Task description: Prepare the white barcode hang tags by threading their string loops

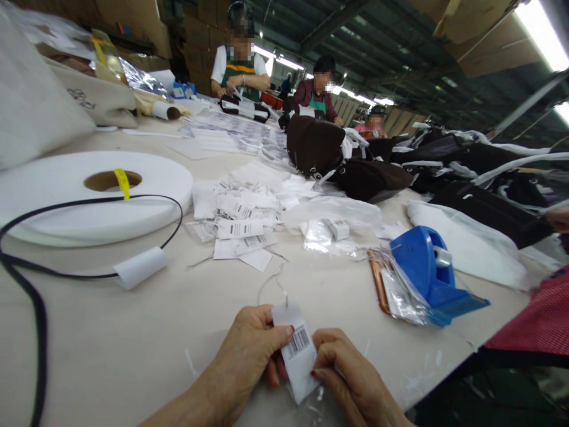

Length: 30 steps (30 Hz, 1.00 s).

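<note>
Low in the middle of the view, a white hang tag (299, 350) with a barcode and a thin string at its top is held between both hands. My left hand (251, 356) pinches its upper left side, the thumb lying beside the barcode. The fingers of my right hand (349, 373) are closed at the tag's lower right edge. A bit of clear plastic shows under the tag's lower end. Beyond the hands lies a loose pile of printed white tags (242, 228) with strings.
A large white roll (53, 207) and a black cable (31, 296) are at the left. At the right sit a blue tape dispenser (418, 261) and plastic packets (400, 290). Dark bags (315, 142) are heaped farther back, where several people work.
</note>
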Motion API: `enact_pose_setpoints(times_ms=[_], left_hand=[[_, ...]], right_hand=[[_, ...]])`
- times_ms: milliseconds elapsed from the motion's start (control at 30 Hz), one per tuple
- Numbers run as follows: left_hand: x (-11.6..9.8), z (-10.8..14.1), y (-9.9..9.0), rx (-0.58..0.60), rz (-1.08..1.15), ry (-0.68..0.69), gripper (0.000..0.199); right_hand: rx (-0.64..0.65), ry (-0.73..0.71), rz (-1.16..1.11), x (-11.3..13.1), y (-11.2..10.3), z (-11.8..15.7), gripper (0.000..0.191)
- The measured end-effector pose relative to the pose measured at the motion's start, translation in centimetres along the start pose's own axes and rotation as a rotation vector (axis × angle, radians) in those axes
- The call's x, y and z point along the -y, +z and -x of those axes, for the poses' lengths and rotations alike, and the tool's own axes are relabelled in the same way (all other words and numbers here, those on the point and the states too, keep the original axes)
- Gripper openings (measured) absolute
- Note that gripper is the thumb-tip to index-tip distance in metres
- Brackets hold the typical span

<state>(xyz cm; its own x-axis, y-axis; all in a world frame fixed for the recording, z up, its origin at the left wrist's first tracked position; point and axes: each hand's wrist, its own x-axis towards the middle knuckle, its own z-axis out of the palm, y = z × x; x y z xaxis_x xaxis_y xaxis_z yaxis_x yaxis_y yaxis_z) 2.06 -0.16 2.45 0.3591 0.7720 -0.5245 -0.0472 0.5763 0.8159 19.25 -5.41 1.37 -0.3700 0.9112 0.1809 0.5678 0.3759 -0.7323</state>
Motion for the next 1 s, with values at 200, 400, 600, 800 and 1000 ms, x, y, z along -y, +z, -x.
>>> enact_pose_setpoints(times_ms=[200, 400, 600, 800, 1000], left_hand=[[0.0, 0.0, 0.0, 0.018, 0.027, -0.017, 0.022], [0.1, 0.1, 0.1, 0.032, 0.015, -0.003, 0.021], [0.2, -0.1, 0.0, 0.023, 0.007, -0.018, 0.02], [0.0, 0.1, 0.1, -0.006, -0.009, -0.023, 0.018], [0.3, 0.1, 0.0, -0.007, -0.034, -0.026, 0.017]], right_hand=[[-0.06, -0.097, 0.231, 0.7, 0.0, 0.2, 0.032], [-0.102, -0.329, 0.309, 0.3, 0.5, -0.6, 0.021], [-0.063, -0.394, 0.406, 0.0, 0.9, -1.2, 0.017], [-0.017, -0.402, 0.353, 0.9, -0.1, -1.5, 0.014], [0.138, -0.439, 0.264, 1.1, -1.0, -2.0, 0.01]])
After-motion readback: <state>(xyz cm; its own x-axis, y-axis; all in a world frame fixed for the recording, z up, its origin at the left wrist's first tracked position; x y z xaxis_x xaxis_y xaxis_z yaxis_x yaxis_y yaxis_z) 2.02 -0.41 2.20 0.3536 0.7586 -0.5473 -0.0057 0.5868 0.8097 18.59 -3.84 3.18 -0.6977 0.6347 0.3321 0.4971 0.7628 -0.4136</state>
